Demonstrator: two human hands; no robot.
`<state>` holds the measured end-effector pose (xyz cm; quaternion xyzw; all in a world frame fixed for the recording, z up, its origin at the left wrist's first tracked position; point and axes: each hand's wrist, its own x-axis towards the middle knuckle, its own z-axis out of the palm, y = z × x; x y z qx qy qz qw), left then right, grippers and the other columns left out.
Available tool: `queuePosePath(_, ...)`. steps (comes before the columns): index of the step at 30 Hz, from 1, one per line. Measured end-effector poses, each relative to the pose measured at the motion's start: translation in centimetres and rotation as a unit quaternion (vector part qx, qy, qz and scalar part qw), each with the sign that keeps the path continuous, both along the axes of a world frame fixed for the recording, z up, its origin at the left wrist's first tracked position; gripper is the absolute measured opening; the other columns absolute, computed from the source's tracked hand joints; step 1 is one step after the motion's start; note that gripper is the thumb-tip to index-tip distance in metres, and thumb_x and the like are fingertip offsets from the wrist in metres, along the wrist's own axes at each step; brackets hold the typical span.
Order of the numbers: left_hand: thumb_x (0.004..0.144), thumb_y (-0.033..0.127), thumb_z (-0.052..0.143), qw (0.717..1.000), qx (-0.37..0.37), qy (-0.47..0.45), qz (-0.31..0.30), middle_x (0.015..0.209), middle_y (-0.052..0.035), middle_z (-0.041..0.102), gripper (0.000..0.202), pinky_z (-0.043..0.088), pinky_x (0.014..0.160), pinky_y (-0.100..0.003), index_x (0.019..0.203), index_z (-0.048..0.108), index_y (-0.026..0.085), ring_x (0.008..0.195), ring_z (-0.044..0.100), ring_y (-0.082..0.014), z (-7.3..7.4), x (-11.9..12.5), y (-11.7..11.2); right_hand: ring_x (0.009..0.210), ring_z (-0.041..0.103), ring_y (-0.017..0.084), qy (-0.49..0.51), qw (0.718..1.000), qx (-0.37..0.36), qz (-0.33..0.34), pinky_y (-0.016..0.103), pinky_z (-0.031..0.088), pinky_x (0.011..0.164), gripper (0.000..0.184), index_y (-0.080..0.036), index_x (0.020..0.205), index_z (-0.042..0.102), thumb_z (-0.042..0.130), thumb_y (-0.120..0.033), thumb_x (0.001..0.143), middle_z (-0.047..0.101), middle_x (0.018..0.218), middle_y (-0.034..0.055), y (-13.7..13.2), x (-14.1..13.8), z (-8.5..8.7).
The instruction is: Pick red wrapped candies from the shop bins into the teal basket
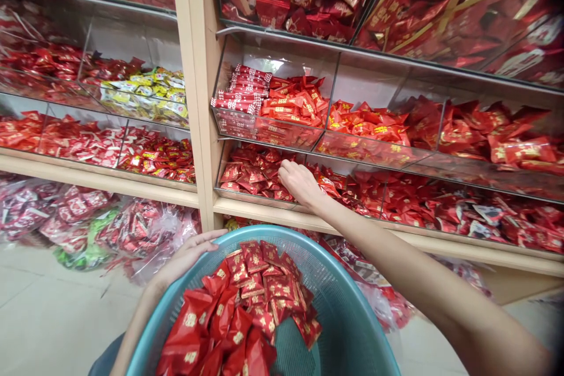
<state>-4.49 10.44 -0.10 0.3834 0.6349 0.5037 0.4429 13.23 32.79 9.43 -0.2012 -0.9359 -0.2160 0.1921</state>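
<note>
My left hand (187, 255) grips the rim of a teal plastic basket (348, 294), its fingers lying over the edge. Inside the basket are many red-and-gold wrapped packets: small square ones (282, 288) at the far side and larger pouches (189, 335) nearer me. My right hand (302, 182) reaches over the front of a low shelf bin filled with small red packets (249, 173). Its fingers are curled down and closed among them. Whatever they pinch is hidden by the hand.
Wooden shelving (196, 70) with clear-fronted bins spans the view. Red-and-white bars (244, 91) and yellow packets (147, 91) fill bins above and to the left. Plastic bags of sweets (141, 235) lie on the tiled floor (30, 294) under the bottom shelf.
</note>
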Motion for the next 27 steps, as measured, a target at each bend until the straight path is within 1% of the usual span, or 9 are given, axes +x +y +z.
queuePosePath(2,0.067,0.034,0.062,1.000,-0.005,0.008,0.004,0.113,0.0001,0.065,0.038,0.042,0.093,-0.032,0.104,0.066,0.025,0.106,0.057,-0.0270,0.2,0.1,0.0,0.081,0.048,0.017,0.060,0.996,-0.071,-0.006,0.027,0.035,0.068,0.018,-0.015,0.089,0.053,0.035,-0.019,0.090,0.052,0.094,0.0087,0.1,0.5,-0.1)
queuePosePath(5,0.066,0.034,0.063,1.000,-0.004,0.003,0.000,0.111,-0.0007,0.066,0.041,0.043,0.091,-0.032,0.105,0.066,0.023,0.103,0.058,-0.0273,0.2,0.1,0.0,0.077,0.050,0.014,0.154,0.972,-0.176,0.018,0.025,0.036,0.066,0.015,-0.017,0.088,0.053,0.039,-0.021,0.088,0.052,0.091,0.0048,0.1,1.0,-1.0)
queuePosePath(10,0.068,0.032,0.062,1.000,-0.003,-0.013,-0.005,0.111,-0.0006,0.066,0.041,0.042,0.092,-0.031,0.108,0.064,0.023,0.105,0.057,-0.0264,-0.3,-0.3,0.0,0.071,0.050,0.013,0.240,0.926,-0.287,0.042,0.024,0.038,0.066,0.014,-0.016,0.075,0.055,0.044,-0.019,0.083,0.053,0.078,0.0027,0.0,0.8,-2.4)
queuePosePath(13,0.069,0.031,0.061,1.000,-0.006,-0.021,-0.008,0.110,-0.0005,0.067,0.042,0.042,0.092,-0.032,0.111,0.062,0.022,0.104,0.058,-0.0261,-0.3,-0.2,0.0,0.071,0.049,0.013,0.270,0.917,-0.291,0.035,0.025,0.038,0.067,0.014,-0.016,0.072,0.054,0.045,-0.018,0.082,0.053,0.077,0.0030,0.1,0.9,-2.2)
queuePosePath(17,0.068,0.031,0.062,1.000,-0.008,-0.016,-0.004,0.108,-0.0001,0.068,0.042,0.042,0.092,-0.032,0.110,0.063,0.023,0.102,0.059,-0.0259,-0.1,-0.1,0.0,0.074,0.049,0.015,0.316,0.918,-0.234,0.055,0.026,0.037,0.070,0.013,-0.017,0.073,0.052,0.043,-0.019,0.083,0.052,0.079,0.0035,0.0,1.6,-0.4)
queuePosePath(20,0.066,0.032,0.063,1.000,-0.013,-0.019,0.001,0.107,-0.0005,0.068,0.043,0.042,0.092,-0.034,0.108,0.064,0.024,0.103,0.059,-0.0266,0.0,0.0,0.0,0.073,0.048,0.015,0.337,0.911,-0.225,0.080,0.026,0.037,0.068,0.014,-0.018,0.073,0.050,0.043,-0.020,0.084,0.052,0.078,0.0033,-1.3,2.7,1.0)
queuePosePath(22,0.065,0.033,0.063,1.000,-0.012,-0.018,0.004,0.108,-0.0010,0.068,0.044,0.042,0.093,-0.036,0.108,0.064,0.024,0.104,0.058,-0.0273,0.0,0.0,0.0,0.073,0.048,0.015,0.329,0.909,-0.240,0.094,0.026,0.037,0.068,0.014,-0.018,0.073,0.050,0.043,-0.022,0.084,0.052,0.079,0.0035,-2.9,3.9,1.3)
queuePosePath(24,0.064,0.033,0.064,1.000,-0.009,-0.015,0.002,0.109,-0.0013,0.067,0.045,0.041,0.094,-0.036,0.108,0.063,0.023,0.104,0.058,-0.0273,-0.1,-0.1,0.0,0.070,0.049,0.014,0.301,0.905,-0.287,0.091,0.025,0.037,0.064,0.014,-0.019,0.076,0.050,0.042,-0.025,0.086,0.053,0.077,0.0027,-4.7,5.2,0.6)
queuePosePath(27,0.065,0.033,0.063,1.000,-0.010,-0.013,0.001,0.109,-0.0009,0.067,0.045,0.043,0.093,-0.034,0.109,0.063,0.024,0.103,0.059,-0.0265,-0.3,-0.2,0.0,0.056,0.046,0.011,0.250,0.877,-0.407,0.061,0.023,0.035,0.054,0.015,-0.020,0.081,0.048,0.038,-0.029,0.088,0.050,0.065,-0.0016,-6.5,7.1,-1.9)
